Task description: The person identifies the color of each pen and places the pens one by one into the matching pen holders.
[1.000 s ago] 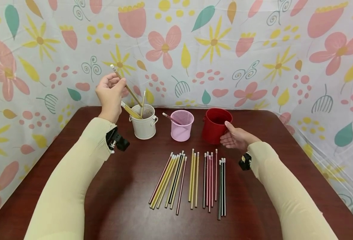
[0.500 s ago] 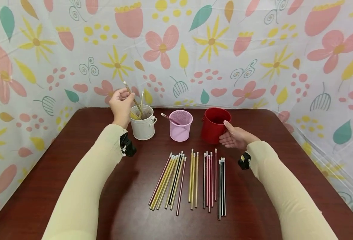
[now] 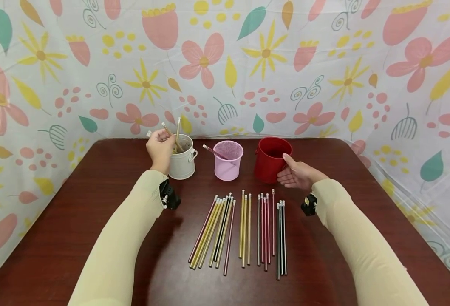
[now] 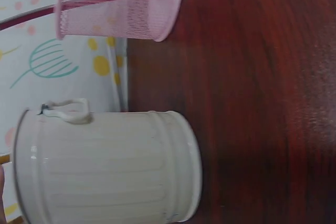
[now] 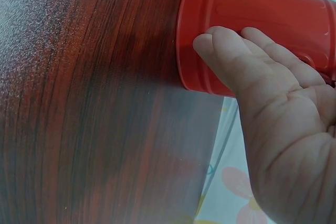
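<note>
My left hand [image 3: 160, 148] is at the rim of a white bucket [image 3: 182, 168] and pinches a gold pencil [image 3: 166, 128], eraser end up, its lower part inside the bucket. Another pencil [image 3: 178, 127] stands in that bucket, and a white eraser end [image 3: 149, 133] shows behind the hand. In the left wrist view the bucket [image 4: 110, 166] fills the lower left, with the hand almost out of frame. My right hand [image 3: 301, 174] touches the side of a red bucket [image 3: 267, 163] with fairly straight fingers; its thumb is near the rim. The right wrist view shows those fingers [image 5: 273, 56] along the red wall.
Between the buckets stands a pink mesh cup [image 3: 226, 170] with a dark red pencil [image 3: 213, 151] leaning in it. Gold, red and black pencils [image 3: 211, 231] lie in groups on the dark wooden table [image 3: 106, 204]. A flowered cloth [image 3: 209, 102] hangs behind.
My left hand has moved right and down to the white bucket, lowering the gold pencil into it. The right hand stays at the red bucket. The head view has shifted slightly.
</note>
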Demonstrator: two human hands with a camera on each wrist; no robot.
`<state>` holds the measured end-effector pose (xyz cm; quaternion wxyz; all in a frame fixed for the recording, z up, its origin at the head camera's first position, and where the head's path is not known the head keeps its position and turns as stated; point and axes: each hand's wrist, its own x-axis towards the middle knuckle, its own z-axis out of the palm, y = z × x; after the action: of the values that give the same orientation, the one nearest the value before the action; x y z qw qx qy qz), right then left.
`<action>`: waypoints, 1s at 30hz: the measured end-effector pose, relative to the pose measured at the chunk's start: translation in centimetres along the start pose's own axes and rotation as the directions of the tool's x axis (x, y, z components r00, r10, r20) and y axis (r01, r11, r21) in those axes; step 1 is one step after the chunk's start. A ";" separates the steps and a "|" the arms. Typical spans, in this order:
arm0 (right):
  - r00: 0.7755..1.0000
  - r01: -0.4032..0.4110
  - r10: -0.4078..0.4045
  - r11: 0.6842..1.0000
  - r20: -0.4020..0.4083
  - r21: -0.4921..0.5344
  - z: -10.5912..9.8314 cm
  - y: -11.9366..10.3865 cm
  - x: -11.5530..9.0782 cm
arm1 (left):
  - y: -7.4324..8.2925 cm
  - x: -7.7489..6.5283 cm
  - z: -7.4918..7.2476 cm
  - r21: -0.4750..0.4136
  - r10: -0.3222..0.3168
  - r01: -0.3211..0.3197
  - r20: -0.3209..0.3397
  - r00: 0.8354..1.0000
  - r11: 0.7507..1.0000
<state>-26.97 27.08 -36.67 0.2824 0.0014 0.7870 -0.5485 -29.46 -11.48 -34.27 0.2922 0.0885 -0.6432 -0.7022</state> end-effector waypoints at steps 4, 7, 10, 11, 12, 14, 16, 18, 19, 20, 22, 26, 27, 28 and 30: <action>1.000 0.000 0.000 1.000 -0.003 0.004 0.1 0.0 0.3 | -0.7 -0.1 -0.3 0.090 0.009 -0.007 -0.011 1.000 0.996; 1.000 0.001 -0.001 1.000 -0.012 0.001 0.2 0.0 0.4 | -0.9 -0.1 -0.5 0.127 0.007 -0.006 -0.013 1.000 0.992; 1.000 0.005 -0.005 1.000 -0.017 -0.005 0.2 -0.1 0.4 | -0.9 -0.3 -0.8 0.151 0.024 -0.019 -0.027 0.999 0.988; 1.000 0.007 -0.007 1.000 -0.015 -0.008 0.2 -0.1 0.3 | -0.9 -0.4 -1.0 0.157 0.032 -0.026 -0.034 0.999 0.987; 1.000 0.006 -0.007 1.000 -0.017 -0.007 0.2 -0.1 0.4 | -0.9 -0.4 -1.1 0.164 0.040 -0.033 -0.038 0.998 0.986; 1.000 0.003 -0.003 1.000 -0.021 -0.008 0.2 -0.1 0.4 | -0.9 -0.5 -1.4 0.166 0.048 -0.040 -0.041 0.998 0.985; 1.000 0.003 -0.003 1.000 -0.017 -0.009 0.1 -0.1 0.4 | -1.0 -0.6 -1.7 0.160 0.051 -0.045 -0.034 0.998 0.986; 1.000 -0.003 0.003 1.000 -0.023 -0.007 0.1 -0.2 0.4 | -1.0 -0.5 -1.9 0.144 0.052 -0.049 -0.020 0.998 0.988; 1.000 -0.002 0.002 1.000 -0.021 -0.011 0.1 -0.2 0.4 | -1.0 -0.5 -2.1 0.129 0.052 -0.049 -0.017 0.999 0.990; 1.000 -0.001 0.001 1.000 -0.016 -0.013 0.1 -0.2 0.3 | -1.2 -0.4 -2.2 0.117 0.052 -0.050 -0.016 0.998 0.992; 1.000 -0.005 0.005 1.000 -0.016 -0.014 0.1 -0.2 0.3 | -1.3 -0.3 -2.4 0.095 0.047 -0.044 -0.023 0.999 0.994; 1.000 -0.005 0.005 1.000 -0.001 -0.021 0.0 0.0 0.1 | -1.9 -0.7 -2.7 0.060 0.021 -0.018 -0.050 0.999 0.998; 1.000 -0.006 0.006 1.000 -0.003 -0.019 0.0 0.0 0.1 | -2.0 -0.9 -2.8 0.051 0.012 -0.010 -0.056 0.998 0.999; 1.000 -0.008 0.008 1.000 -0.003 -0.016 0.0 0.0 0.1 | -2.3 -1.0 -2.8 0.034 0.002 0.001 -0.063 0.998 0.999; 1.000 -0.007 0.007 1.000 -0.004 -0.010 0.0 0.1 0.2 | -2.9 -1.5 -2.9 0.016 -0.036 0.037 -0.060 0.998 0.999</action>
<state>-27.04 27.04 -36.85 0.2826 0.0038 0.7903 -0.5436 -27.64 -13.17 -37.86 0.2974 0.1237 -0.6384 -0.6991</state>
